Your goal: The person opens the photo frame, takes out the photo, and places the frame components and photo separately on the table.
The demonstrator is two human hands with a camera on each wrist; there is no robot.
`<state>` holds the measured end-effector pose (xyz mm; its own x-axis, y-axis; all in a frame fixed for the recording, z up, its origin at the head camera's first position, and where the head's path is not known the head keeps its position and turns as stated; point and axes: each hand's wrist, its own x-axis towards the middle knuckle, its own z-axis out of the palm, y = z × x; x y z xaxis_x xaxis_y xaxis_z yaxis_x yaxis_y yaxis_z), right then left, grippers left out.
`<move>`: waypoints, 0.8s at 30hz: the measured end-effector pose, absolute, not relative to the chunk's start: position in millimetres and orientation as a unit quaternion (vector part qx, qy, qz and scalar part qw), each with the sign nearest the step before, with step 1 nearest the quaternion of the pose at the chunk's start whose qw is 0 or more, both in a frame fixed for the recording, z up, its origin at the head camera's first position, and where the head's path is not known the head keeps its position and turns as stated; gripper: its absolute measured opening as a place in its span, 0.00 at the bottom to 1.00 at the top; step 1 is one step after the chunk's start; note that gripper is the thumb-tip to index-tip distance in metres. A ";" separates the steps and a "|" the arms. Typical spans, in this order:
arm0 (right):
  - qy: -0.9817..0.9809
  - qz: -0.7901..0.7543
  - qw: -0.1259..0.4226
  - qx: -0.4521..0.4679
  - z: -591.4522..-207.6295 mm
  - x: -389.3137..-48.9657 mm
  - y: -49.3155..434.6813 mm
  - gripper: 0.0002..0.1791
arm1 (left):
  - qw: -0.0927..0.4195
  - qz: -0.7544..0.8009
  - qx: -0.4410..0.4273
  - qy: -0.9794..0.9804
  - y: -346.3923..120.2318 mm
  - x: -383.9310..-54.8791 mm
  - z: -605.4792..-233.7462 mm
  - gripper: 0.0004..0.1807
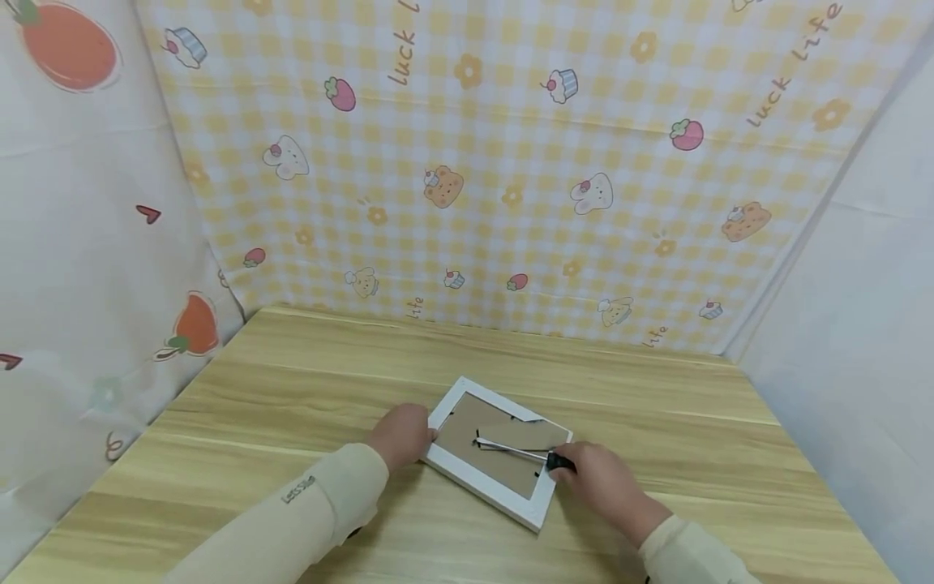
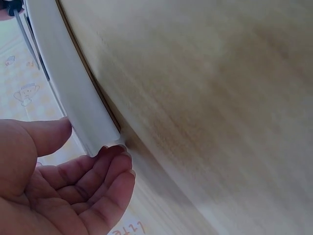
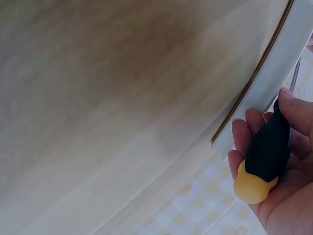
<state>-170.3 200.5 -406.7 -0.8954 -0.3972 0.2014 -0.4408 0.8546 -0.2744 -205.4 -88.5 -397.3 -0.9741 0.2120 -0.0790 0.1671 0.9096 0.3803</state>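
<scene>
A white picture frame (image 1: 481, 480) lies face down on the table, turned at an angle, its brown backing board (image 1: 456, 426) and small black tabs showing. At its left corner my left hand (image 1: 404, 436) grips the edge, thumb on top and fingers curled at the side and underneath in the left wrist view. My right hand (image 1: 601, 485), at the right side of the frame, holds a screwdriver (image 3: 269, 147) with a black handle and yellow end. Its metal shaft lies low across the backing, the tip by a black fitting near the middle. Whether tip and fitting touch, I cannot tell.
The wood-grain table (image 1: 306, 389) spreads out around the frame. A yellow checked cloth (image 1: 474, 243) hangs behind it. White sheets stand at the left (image 1: 87, 243) and right (image 1: 839, 324) sides.
</scene>
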 end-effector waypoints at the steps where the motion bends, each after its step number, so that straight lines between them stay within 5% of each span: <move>1: -0.960 0.159 0.067 0.218 -406.5 -171.1 200.6 0.06 | 0.062 0.191 0.095 0.975 -88.5 -204.9 -397.8 0.14; 24: -0.965 0.154 0.057 0.205 -408.1 -185.1 198.7 0.10 | 0.046 0.188 0.103 0.976 -88.3 -179.0 -393.4 0.16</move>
